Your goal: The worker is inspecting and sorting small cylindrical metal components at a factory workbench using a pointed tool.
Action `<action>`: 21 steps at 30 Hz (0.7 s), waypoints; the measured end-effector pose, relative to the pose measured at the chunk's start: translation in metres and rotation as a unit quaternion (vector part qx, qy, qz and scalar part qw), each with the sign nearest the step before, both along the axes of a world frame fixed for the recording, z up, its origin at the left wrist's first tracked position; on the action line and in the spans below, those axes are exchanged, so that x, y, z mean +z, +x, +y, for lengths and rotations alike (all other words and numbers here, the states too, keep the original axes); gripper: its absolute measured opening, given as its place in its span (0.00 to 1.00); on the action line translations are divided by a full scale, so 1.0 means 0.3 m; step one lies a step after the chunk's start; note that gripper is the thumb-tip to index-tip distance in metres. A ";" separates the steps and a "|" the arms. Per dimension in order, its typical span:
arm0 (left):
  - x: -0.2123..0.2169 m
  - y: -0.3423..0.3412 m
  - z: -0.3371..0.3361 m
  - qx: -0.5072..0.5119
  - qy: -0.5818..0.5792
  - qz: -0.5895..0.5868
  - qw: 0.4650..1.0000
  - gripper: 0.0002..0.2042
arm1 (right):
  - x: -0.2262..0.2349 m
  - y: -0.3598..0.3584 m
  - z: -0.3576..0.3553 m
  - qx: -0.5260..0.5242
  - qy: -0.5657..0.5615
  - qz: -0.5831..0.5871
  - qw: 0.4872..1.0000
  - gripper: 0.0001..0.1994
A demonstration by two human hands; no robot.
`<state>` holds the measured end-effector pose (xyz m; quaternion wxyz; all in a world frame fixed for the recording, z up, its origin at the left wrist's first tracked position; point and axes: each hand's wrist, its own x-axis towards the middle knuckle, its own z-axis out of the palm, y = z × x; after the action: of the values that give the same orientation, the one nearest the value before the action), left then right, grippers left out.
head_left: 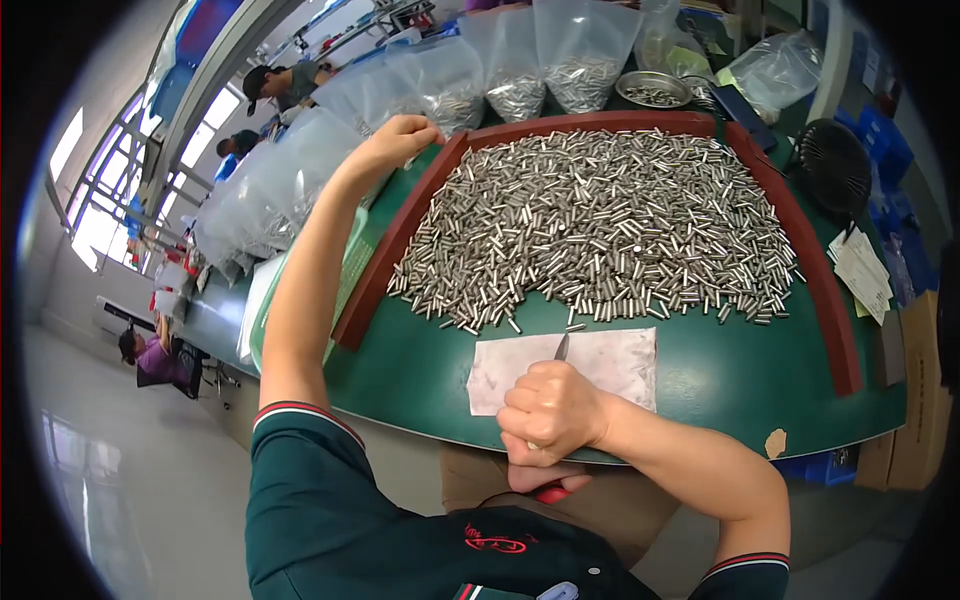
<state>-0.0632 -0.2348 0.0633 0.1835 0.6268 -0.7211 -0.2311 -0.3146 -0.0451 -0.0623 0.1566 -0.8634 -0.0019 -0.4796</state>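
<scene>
My left hand (400, 142) reaches far left over the corner of a red-brown wooden border. Its fingers are bent together beside the clear plastic bags, and what they hold, if anything, cannot be made out. In a fist, my right hand (548, 408) grips a slim pointed metal tool (562, 346), whose tip points away from me over a stained white cloth (630, 365). One loose metal pin (575, 327) lies by that tip. Beyond the cloth spreads a wide heap of short silvery metal pins (600, 220). Below the fist, something skin-coloured and a red patch show, partly hidden.
The wooden border (390, 250) rings the heap on the green tabletop (720, 370). Several clear bags of metal parts (515, 90) stand behind and left. At the back are a round metal dish (655, 90) and a black fan (832, 168). Papers (862, 275) lie right. Other people work far left.
</scene>
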 end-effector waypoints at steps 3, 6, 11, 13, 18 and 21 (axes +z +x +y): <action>0.049 0.147 0.156 0.045 -0.017 -0.070 0.996 0.11 | 0.005 -0.005 -0.008 -0.010 -0.007 0.023 1.000 0.10; 0.033 0.386 0.285 0.066 -0.045 -0.075 0.994 0.12 | 0.034 -0.005 -0.001 -0.010 -0.032 0.028 0.999 0.11; -0.026 0.542 0.441 0.134 -0.094 -0.212 0.964 0.21 | 0.046 -0.009 -0.020 -0.020 -0.040 0.012 0.999 0.11; -0.060 0.529 0.467 0.139 -0.238 -0.216 0.937 0.19 | 0.053 -0.017 -0.039 -0.025 -0.055 0.008 0.998 0.11; -0.104 0.114 0.570 0.016 -0.263 0.002 0.965 0.07 | 0.076 -0.068 -0.095 -0.046 -0.052 -0.035 0.997 0.16; -0.218 -0.020 0.577 -0.145 -0.238 0.021 0.960 0.03 | 0.065 -0.061 -0.118 -0.050 -0.027 -0.074 0.996 0.11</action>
<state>-0.0691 -0.0616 -0.0020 0.3070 0.4489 -0.8344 -0.0900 -0.3329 -0.0805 -0.0427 0.1087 -0.8283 0.0166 -0.5494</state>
